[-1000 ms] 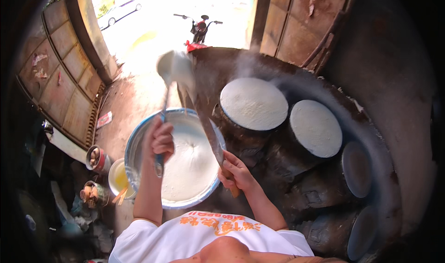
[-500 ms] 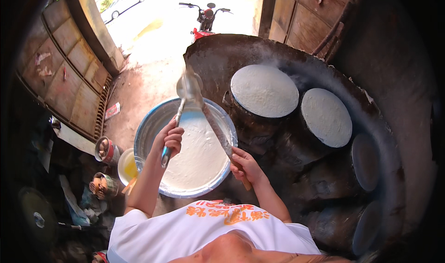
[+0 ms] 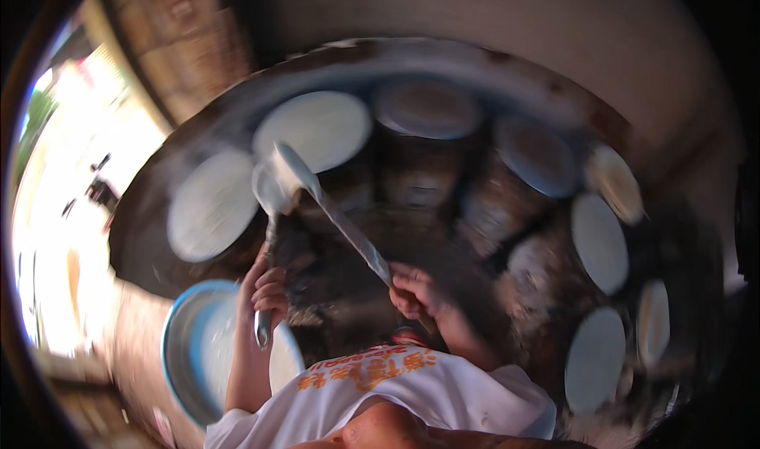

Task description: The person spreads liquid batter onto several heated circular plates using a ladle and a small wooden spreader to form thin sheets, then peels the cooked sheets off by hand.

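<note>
left hand (image 3: 265, 291) closed round ladle (image 3: 273, 204) handle, bowl up just above nearest white disc (image 3: 212, 204), handle running down toward basin (image 3: 182, 354). right hand (image 3: 416, 291) closed on long flat blade (image 3: 348, 235), slanting up-left, tip touching ladle bowl.

I wear a white short-sleeved shirt (image 3: 412, 394) with orange lettering printed across its front. My forearms are bare below the sleeves, and my hands carry no gloves, rings or watch.
</note>
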Demonstrator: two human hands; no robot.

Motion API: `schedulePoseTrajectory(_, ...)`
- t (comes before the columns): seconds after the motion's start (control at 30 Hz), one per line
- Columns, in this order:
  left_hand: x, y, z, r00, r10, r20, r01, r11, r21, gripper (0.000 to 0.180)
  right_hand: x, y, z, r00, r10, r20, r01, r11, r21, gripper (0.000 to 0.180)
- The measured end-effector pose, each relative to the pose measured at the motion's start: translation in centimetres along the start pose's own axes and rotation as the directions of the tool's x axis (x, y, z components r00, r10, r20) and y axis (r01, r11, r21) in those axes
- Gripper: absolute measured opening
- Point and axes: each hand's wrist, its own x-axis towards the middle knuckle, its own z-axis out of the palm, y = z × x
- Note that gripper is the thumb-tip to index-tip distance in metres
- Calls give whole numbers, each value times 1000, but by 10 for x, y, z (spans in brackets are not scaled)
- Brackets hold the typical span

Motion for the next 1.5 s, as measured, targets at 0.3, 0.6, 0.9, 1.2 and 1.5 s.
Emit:
schedulePoseTrajectory(0.3, 374, -272, 11, 768, -640, 0, 618, 741, -262, 33, -88, -109, -188, -103, -985, -137, 67, 131, -989, 41)
schedulePoseTrajectory(0.6, 618, -368, -119, 527, -801, -285, 815, 571, -98, 25, -225, -151, -366, -87, -455, -886, 718, 588, -372, 42)
schedulePoseTrajectory(0.9, 679, -357, -198, 904, -426, 47, -426, -882, 203, 45, -139, -183, -464, -490, -432, -757, 485, 587, -649, 35)
schedulePoseTrajectory(1.2, 789, -318, -195, 879, -469, 83, -446, -871, -205, 57, -119, -254, -465, -510, -705, -492, -150, 637, -756, 47)
schedulePoseTrajectory(1.5, 826, -297, -195, 910, -413, 20, -412, -910, -52, 53, -112, -301, -456, -459, -764, -454, -425, 637, -643, 40)
